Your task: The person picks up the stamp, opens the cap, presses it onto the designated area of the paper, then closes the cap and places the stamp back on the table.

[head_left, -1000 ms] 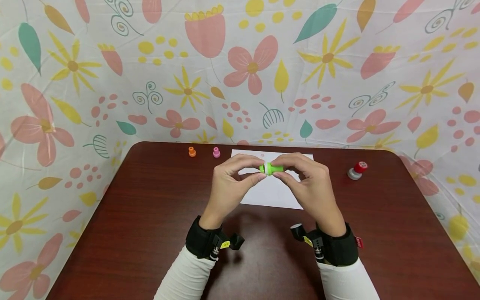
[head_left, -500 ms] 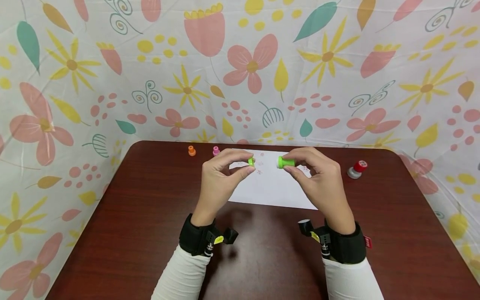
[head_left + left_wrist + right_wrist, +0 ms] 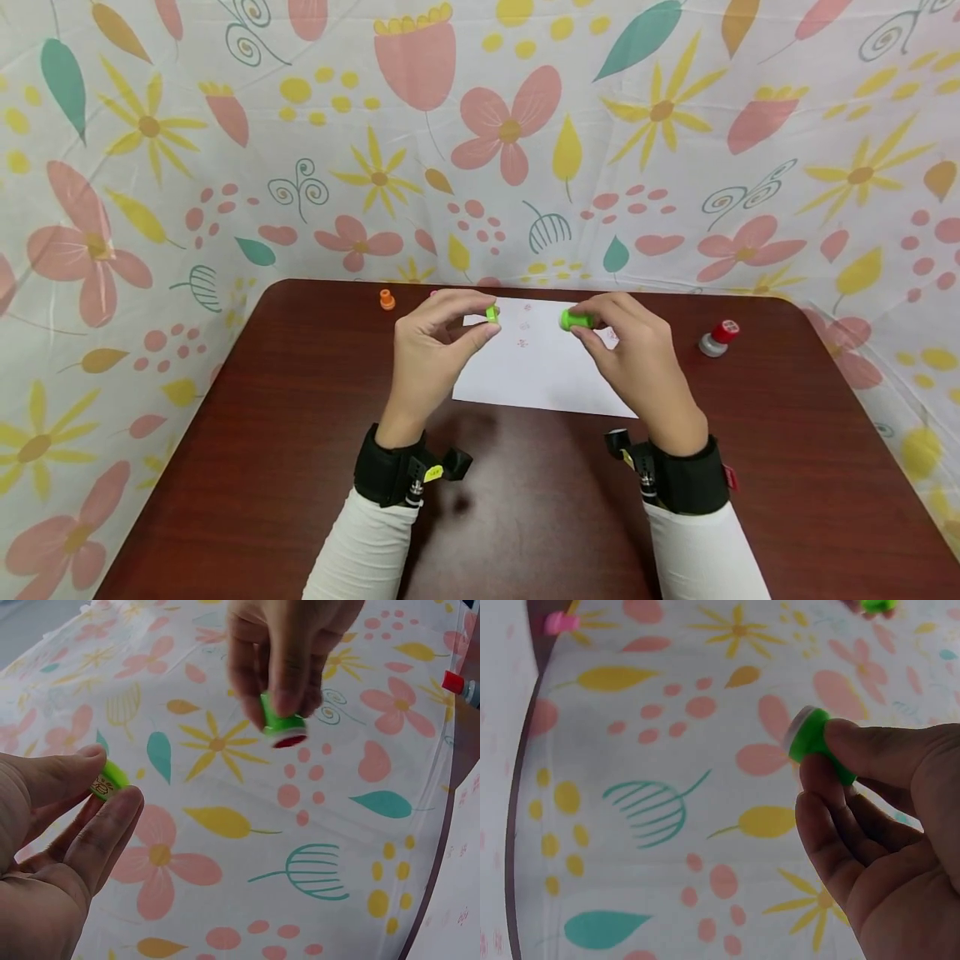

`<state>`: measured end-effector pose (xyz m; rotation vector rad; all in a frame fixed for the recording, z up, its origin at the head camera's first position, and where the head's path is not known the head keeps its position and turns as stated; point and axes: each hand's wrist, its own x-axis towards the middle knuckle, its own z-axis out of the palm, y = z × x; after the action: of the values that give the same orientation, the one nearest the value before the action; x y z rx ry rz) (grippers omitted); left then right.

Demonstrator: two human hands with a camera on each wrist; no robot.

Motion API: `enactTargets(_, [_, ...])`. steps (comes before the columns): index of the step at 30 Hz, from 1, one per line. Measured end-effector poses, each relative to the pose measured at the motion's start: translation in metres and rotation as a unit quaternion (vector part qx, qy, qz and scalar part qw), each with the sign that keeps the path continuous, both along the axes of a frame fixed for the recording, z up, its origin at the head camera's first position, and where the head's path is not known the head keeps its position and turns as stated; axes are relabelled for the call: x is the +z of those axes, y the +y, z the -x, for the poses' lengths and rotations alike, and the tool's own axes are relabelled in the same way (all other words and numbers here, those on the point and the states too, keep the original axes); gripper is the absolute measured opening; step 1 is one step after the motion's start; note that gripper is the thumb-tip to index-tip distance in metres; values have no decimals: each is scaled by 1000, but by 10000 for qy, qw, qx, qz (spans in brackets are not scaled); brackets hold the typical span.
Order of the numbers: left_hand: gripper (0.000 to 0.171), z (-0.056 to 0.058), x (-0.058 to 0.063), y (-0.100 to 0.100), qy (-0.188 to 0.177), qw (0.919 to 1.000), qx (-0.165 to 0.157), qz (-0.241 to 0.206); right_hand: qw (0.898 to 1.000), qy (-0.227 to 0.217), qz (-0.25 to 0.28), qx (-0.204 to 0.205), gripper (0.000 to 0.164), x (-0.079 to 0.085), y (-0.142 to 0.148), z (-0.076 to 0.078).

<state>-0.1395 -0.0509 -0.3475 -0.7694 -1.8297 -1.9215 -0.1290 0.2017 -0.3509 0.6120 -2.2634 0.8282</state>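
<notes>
Between thumb and fingertips, my left hand (image 3: pixel 429 354) pinches a small green cap (image 3: pixel 492 314) with a printed picture on its end. My right hand (image 3: pixel 639 354) pinches a green toy stamp (image 3: pixel 576 320) by its body. The stamp's uncovered red face (image 3: pixel 291 740) shows in the left wrist view, pointing down and outward. Cap and stamp are held apart above a white sheet of paper (image 3: pixel 540 379). Small red stamped prints (image 3: pixel 522 343) mark the sheet's upper part; the right hand covers some of its right side.
An orange stamp (image 3: pixel 387 300) stands at the back left of the brown table (image 3: pixel 300 433). A pink stamp (image 3: pixel 561 623) is mostly hidden behind my left hand in the head view. A stamp with a red top and grey base (image 3: pixel 718 338) stands right. A flowered cloth (image 3: pixel 480 167) hangs behind.
The green cap has come off the stamp. My hands have moved apart, the left with the cap, the right with the stamp, and more red prints on the paper show between them.
</notes>
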Motion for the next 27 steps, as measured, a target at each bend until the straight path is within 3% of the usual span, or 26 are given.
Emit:
enactTargets(6, [28, 2, 0, -4, 50, 10000, 28, -4, 9983, -343, -441, -177, 20, -11, 7, 13])
enactTargets(17, [30, 4, 2, -9, 135, 9998, 105, -40, 9901, -1032, -948, 60, 17, -41, 28, 51])
enactTargets(27, [30, 4, -2, -9, 135, 9999, 65, -68, 9648, -2040, -1661, -5, 13, -61, 33, 73])
